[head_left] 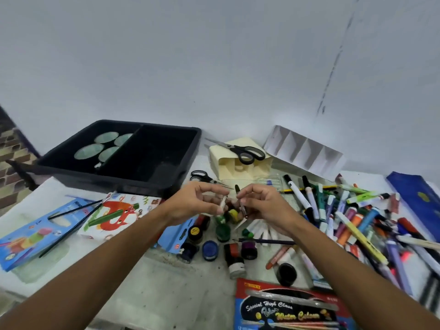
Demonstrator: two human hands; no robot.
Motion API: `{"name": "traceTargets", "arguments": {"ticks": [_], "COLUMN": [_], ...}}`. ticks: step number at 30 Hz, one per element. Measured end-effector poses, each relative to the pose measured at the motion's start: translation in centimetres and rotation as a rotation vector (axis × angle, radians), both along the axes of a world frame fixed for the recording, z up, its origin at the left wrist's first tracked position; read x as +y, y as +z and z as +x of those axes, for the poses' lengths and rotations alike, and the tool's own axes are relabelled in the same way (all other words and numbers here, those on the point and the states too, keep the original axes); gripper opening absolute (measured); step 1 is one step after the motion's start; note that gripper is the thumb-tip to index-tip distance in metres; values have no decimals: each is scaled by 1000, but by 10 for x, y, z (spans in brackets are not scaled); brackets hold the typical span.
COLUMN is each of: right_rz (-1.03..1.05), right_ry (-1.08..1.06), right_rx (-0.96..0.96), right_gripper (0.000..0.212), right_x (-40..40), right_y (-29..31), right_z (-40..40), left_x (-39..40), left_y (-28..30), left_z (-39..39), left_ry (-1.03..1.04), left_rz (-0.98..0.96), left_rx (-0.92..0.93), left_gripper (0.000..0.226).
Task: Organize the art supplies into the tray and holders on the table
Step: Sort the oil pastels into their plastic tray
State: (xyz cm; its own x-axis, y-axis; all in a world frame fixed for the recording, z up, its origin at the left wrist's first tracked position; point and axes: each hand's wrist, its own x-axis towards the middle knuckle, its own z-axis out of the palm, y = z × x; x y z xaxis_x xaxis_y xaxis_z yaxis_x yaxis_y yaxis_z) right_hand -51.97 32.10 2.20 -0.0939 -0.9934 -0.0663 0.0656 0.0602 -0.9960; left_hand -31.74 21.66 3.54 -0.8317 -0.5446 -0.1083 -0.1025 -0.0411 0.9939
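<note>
Watercolour box (285, 308) overhangs near edge; left hand (197, 201) pinches white stick (222, 204); right hand (264, 206) pinches pen (241, 203)

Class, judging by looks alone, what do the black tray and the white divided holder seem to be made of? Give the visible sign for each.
Black tray: probably moulded plastic, dull satin finish, with rounded corners and a thick rolled rim.
White divided holder: likely thin card or folded paper, matt; its partitions look flat, sharp-edged and creased.

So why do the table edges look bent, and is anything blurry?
Head view: the wide-angle lens curves the table and wall; soft, even light, faint shadows; the black tray interior is dark; both hands and the small items they pinch look slightly blurred.
</note>
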Motion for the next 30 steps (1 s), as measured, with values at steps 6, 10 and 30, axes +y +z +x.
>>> {"name": "traceTargets", "arguments": {"ticks": [6, 10, 30], "right_rz": [16, 33, 356], "right_ry": [-236, -322, -1019], "right_rx": [-66, -194, 223], "right_gripper": [23, 41, 14], "right_x": [55, 111, 381], "right_y": [6, 12, -8], "right_z": [-48, -92, -179], "left_x": [37, 70, 285], "left_y": [3, 2, -19], "left_z": [-87, -149, -339], "left_ry": [51, -59, -650], "left_rz": [202, 193, 77], "left_rx": [127, 82, -206], "left_gripper": [24, 17, 25]}}
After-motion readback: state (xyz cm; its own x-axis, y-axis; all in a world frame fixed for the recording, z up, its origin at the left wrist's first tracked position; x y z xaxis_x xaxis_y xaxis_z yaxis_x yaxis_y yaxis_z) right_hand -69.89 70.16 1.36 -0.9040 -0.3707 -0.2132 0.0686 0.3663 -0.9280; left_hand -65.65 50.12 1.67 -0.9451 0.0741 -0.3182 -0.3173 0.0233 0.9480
